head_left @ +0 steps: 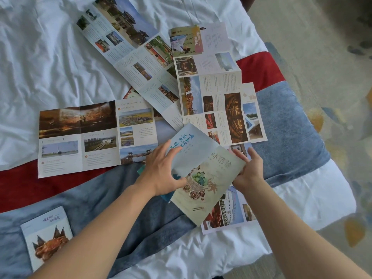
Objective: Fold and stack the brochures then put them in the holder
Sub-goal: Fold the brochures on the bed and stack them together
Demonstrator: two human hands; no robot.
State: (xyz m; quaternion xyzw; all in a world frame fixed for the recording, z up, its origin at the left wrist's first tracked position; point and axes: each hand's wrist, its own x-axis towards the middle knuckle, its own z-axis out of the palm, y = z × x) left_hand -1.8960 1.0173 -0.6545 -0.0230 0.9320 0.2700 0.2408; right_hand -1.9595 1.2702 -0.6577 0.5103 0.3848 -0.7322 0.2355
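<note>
A part-folded brochure (203, 174) with a pale green cover showing a basket of fruit lies tilted on the bed between my hands. My left hand (161, 170) grips its left edge, with the fingers over its blue-lettered panel and the thumb at the lower left edge. My right hand (248, 170) pinches its right edge. Unfolded brochures lie around: a wide one (84, 137) to the left, a long diagonal one (128, 51) behind, and a tall one (217, 97) to the right. A folded brochure (46, 236) sits near the lower left. No holder is in view.
Everything lies on a bed with a rumpled white sheet (50, 57) and a red and blue runner (289, 125). Another open brochure (227, 214) lies under the held one. The bed's right edge drops to a patterned carpet (326, 57).
</note>
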